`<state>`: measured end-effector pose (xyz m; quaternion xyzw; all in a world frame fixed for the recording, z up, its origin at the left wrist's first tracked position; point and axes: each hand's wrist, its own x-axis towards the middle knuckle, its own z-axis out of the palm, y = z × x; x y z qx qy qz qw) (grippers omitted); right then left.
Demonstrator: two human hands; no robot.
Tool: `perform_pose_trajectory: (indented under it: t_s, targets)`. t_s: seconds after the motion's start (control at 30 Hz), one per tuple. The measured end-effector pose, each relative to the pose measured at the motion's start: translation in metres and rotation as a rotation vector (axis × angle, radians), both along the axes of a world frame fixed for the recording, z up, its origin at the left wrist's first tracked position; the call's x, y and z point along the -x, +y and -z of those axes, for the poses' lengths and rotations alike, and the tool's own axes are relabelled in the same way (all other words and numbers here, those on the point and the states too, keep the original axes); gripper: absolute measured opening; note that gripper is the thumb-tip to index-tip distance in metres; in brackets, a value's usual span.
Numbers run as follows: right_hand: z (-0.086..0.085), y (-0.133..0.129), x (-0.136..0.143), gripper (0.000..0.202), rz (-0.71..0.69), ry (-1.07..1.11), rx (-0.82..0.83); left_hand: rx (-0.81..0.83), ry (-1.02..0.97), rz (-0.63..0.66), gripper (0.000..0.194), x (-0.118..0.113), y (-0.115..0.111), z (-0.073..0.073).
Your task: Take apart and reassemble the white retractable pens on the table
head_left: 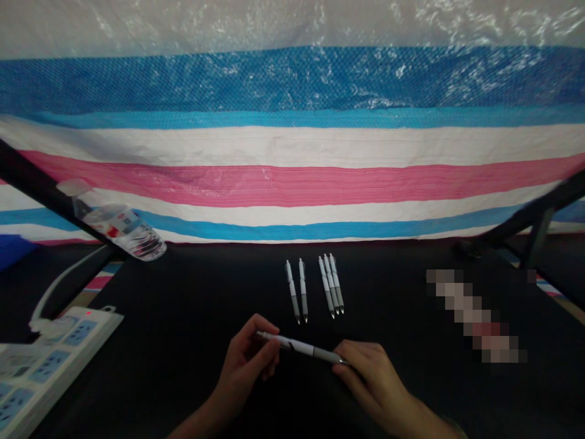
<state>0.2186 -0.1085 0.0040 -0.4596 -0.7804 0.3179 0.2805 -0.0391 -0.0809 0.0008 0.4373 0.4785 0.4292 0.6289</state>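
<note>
Between my two hands a white pen with a grey grip (301, 348) is held nearly level, tilted slightly down to the right. My left hand (250, 353) pinches its clicker end between thumb and fingers. The tip end is in the closed fingers of my right hand (372, 372), which partly hide it. Farther back on the black table lie two similar pens (297, 291) side by side, slightly apart. To their right a group of three more pens (331, 285) lies close together, tips toward me.
A white power strip (68, 360) with a plugged-in cable lies at the left. Behind it a clear plastic bottle (128, 231) leans by a dark bar. A pixelated patch covers something at the right. A striped plastic sheet (292, 186) hangs behind the black table (183, 305).
</note>
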Motion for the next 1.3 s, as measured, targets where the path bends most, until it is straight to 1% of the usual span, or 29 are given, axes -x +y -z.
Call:
perform_pose_trajectory:
  t_s: [0.1,0.23,0.33,0.4,0.47,0.53,0.57,0.63,0.7,0.77,0.87,0.93,1.03,1.13,1.2,1.3]
  targets:
    - [-0.001,-0.003,-0.001,0.047,0.034,0.044,0.133,-0.047,0.031,0.043,0.036,0.002,0.001,-0.002]
    - [0.005,0.0,-0.002,0.061,0.049,0.124,0.317,-0.166,0.09,0.093,0.032,0.005,0.002,-0.002]
    - [0.01,0.004,0.001,0.064,0.023,0.299,0.446,-0.264,0.121,0.105,0.023,0.005,0.005,-0.006]
    - [0.01,0.006,0.005,0.062,0.03,0.382,0.509,-0.309,0.15,0.124,0.016,0.005,0.009,-0.012]
    - [0.007,0.006,0.009,0.059,0.027,0.379,0.496,-0.349,0.181,0.131,0.01,0.004,0.014,-0.02]
    - [0.002,0.006,0.014,0.054,0.006,0.326,0.425,-0.372,0.183,0.085,0.008,0.002,0.018,-0.027]
    - [-0.001,0.005,0.016,0.051,-0.004,0.298,0.392,-0.375,0.169,0.054,0.011,0.0,0.02,-0.03]
    - [-0.006,0.004,0.02,0.046,-0.011,0.26,0.366,-0.362,0.085,0.008,0.025,-0.005,0.024,-0.032]
    - [-0.008,0.004,0.023,0.04,-0.016,0.25,0.384,-0.317,-0.025,0.004,0.033,-0.012,0.028,-0.033]
    - [-0.008,0.004,0.025,0.034,-0.023,0.268,0.414,-0.265,-0.114,0.004,0.034,-0.018,0.033,-0.034]
    - [-0.007,0.004,0.026,0.033,-0.047,0.3,0.422,-0.248,-0.154,-0.011,0.051,-0.025,0.041,-0.035]
    - [-0.006,0.005,0.026,0.033,-0.057,0.295,0.409,-0.269,-0.13,-0.025,0.054,-0.028,0.047,-0.033]
    - [-0.005,0.006,0.026,0.033,-0.039,0.271,0.392,-0.268,-0.102,-0.014,0.044,-0.027,0.051,-0.027]
    - [-0.001,0.006,0.025,0.039,-0.03,0.293,0.407,-0.222,-0.098,0.007,0.038,-0.025,0.052,-0.019]
    - [0.002,0.006,0.024,0.044,-0.027,0.325,0.425,-0.196,-0.102,0.004,0.039,-0.023,0.053,-0.015]
    - [0.006,0.006,0.022,0.047,-0.023,0.341,0.434,-0.172,-0.121,-0.013,0.046,-0.022,0.056,-0.012]
